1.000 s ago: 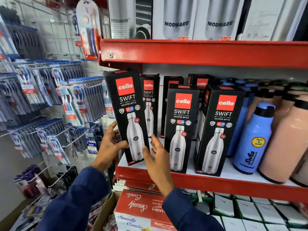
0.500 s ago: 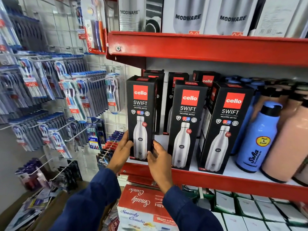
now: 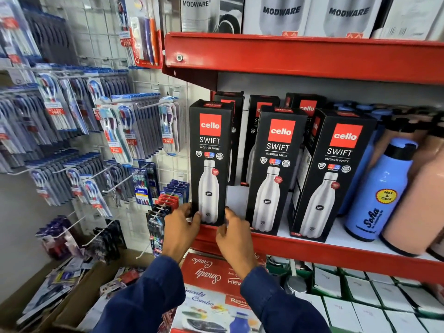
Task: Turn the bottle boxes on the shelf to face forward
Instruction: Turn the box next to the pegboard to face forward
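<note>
Beside the held box (image 3: pixel 209 162), another box (image 3: pixel 274 171) stands close.

A narrow gap separates the leftmost box (image 3: pixel 210 162) from the middle box (image 3: pixel 274 169); toothbrush packs (image 3: pixel 169 126) crowd its left

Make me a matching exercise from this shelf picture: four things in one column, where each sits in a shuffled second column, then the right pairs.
Things
1. leftmost black bottle box
2. blue bottle
3. grey-and-white boxes
4. toothbrush packs

Places
A. on the top red shelf
B. hanging on hooks on the wire wall at left
C. at the left end of the middle shelf, held near its base between the left hand and right hand
D. right of the three front black boxes, beside a peach bottle

Pairs: 1-C, 2-D, 3-A, 4-B
</note>
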The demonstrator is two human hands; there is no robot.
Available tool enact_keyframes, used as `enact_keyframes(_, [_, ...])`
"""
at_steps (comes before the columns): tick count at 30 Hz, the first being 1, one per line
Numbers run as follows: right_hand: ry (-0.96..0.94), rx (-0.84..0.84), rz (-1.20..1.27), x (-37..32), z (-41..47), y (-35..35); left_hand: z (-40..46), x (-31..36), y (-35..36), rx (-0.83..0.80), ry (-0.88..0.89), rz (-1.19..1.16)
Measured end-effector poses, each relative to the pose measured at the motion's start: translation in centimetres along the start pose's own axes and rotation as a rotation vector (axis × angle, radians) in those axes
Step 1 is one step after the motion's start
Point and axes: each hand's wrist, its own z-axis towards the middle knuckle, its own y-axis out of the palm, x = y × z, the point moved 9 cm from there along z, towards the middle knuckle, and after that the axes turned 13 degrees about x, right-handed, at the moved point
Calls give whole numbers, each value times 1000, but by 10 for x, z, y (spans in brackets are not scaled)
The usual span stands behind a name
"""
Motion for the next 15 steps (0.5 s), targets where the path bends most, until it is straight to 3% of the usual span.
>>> enact_keyframes(15, [-8, 47, 91, 1, -2, -10, -2, 5, -7, 27, -31, 69])
